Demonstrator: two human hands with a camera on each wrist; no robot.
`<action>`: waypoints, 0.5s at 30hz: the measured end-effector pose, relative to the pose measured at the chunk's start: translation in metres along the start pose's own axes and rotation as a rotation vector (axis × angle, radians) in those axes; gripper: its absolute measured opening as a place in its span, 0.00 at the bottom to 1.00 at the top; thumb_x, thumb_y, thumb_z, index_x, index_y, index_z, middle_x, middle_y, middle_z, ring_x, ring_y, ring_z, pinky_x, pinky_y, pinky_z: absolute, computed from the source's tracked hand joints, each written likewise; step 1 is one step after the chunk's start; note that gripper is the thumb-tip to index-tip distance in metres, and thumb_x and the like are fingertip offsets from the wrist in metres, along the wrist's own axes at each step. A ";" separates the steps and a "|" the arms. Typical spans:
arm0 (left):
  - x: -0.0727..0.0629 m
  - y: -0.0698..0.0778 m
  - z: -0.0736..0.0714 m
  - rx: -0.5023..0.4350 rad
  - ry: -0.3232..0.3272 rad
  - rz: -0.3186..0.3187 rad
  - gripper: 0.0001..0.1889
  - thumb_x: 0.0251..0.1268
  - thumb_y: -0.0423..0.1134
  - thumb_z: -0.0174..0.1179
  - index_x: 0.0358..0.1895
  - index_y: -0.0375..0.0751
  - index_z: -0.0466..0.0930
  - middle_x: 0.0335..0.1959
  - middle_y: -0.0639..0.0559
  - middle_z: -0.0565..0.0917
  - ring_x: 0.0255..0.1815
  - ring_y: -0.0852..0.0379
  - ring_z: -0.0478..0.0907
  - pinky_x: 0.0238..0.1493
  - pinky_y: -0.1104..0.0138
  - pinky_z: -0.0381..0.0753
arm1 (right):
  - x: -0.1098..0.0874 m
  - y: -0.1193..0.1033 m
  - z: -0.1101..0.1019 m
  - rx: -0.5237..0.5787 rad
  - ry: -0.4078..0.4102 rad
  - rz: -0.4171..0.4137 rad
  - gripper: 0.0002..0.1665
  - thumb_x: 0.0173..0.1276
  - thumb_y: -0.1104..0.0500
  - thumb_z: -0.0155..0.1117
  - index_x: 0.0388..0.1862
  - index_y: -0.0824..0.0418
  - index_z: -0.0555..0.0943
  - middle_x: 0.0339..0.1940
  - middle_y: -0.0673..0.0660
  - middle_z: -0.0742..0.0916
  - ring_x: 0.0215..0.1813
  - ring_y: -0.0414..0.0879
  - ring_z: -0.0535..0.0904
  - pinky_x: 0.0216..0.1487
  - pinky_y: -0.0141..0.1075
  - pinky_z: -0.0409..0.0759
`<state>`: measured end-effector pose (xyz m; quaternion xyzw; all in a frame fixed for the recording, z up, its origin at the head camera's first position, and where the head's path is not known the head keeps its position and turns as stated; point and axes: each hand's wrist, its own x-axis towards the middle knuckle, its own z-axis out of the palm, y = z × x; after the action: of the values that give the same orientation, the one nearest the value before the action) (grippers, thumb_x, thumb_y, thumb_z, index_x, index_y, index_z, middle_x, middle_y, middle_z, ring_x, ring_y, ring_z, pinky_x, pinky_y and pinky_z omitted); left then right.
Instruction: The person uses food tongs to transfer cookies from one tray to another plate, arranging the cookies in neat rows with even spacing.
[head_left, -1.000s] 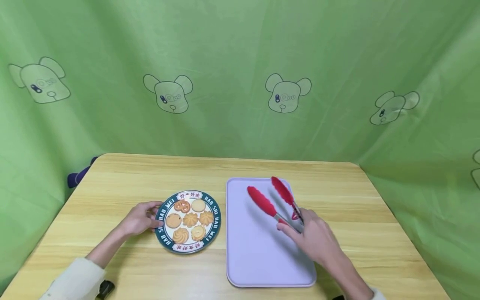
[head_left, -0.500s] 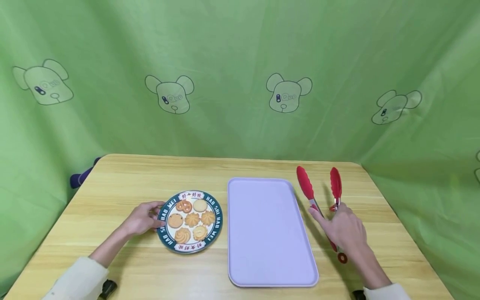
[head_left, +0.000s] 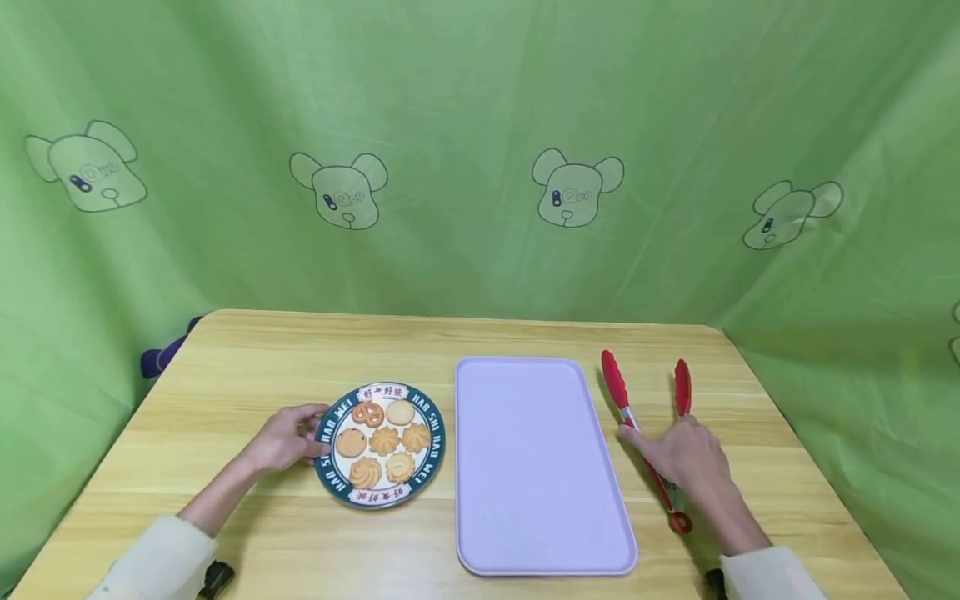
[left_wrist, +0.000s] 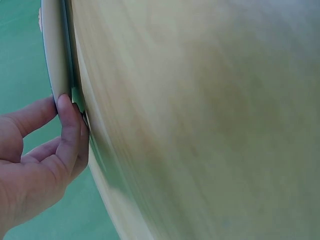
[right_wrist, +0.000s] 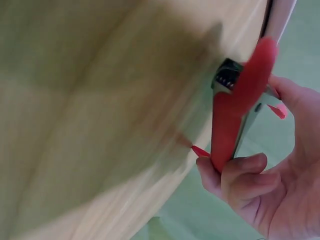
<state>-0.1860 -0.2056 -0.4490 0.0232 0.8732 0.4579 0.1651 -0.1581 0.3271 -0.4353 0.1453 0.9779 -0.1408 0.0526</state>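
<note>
My left hand [head_left: 281, 439] pinches the left rim of a round plate [head_left: 432, 415] with a dark green lettered border, thumb on top and fingertips beneath, as the left wrist view shows. Several cookies [head_left: 384, 440] lie on the plate, among them a pretzel-shaped one [head_left: 368, 413]. To the right of the tray, my right hand [head_left: 686, 454] grips red-tipped metal tongs [head_left: 656, 483] low over the table. Their tips spread apart and point to the far edge, with nothing between them. In the right wrist view, thumb and curled fingers hold the red handles [right_wrist: 225, 132] from both sides.
A pale purple rectangular tray [head_left: 536, 467] lies between the plate and the tongs. All of it stands on a wooden table [head_left: 337, 342]. A green curtain [head_left: 465, 167] hangs behind and at both sides. Something dark purple [head_left: 157, 358] shows past the table's left edge.
My right hand has carried the tongs from above the tray to the right of it, then lowered them toward the table. The left hand keeps its hold on the plate.
</note>
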 end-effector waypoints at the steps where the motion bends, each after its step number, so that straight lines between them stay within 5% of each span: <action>1: 0.000 0.000 0.000 0.002 0.001 -0.001 0.36 0.48 0.24 0.65 0.64 0.24 0.64 0.44 0.36 0.75 0.33 0.54 0.77 0.29 0.67 0.86 | 0.000 0.000 0.001 -0.010 0.001 -0.006 0.65 0.50 0.19 0.52 0.44 0.85 0.68 0.30 0.71 0.75 0.22 0.51 0.71 0.15 0.35 0.68; 8: -0.003 -0.001 -0.001 0.020 0.015 0.005 0.36 0.48 0.25 0.65 0.64 0.24 0.64 0.43 0.37 0.75 0.33 0.54 0.77 0.28 0.67 0.86 | 0.003 -0.009 0.004 -0.069 0.017 -0.038 0.63 0.53 0.20 0.51 0.41 0.86 0.70 0.33 0.76 0.77 0.22 0.52 0.72 0.14 0.36 0.68; 15: -0.001 0.003 -0.018 0.075 0.041 0.055 0.32 0.59 0.32 0.60 0.65 0.23 0.61 0.46 0.33 0.78 0.33 0.51 0.81 0.31 0.64 0.87 | 0.008 -0.004 -0.017 -0.062 -0.135 -0.030 0.64 0.57 0.18 0.34 0.40 0.81 0.77 0.31 0.72 0.79 0.25 0.53 0.74 0.18 0.37 0.68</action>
<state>-0.1909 -0.2184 -0.4370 0.0439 0.8920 0.4297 0.1336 -0.1676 0.3307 -0.4197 0.1193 0.9781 -0.1208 0.1206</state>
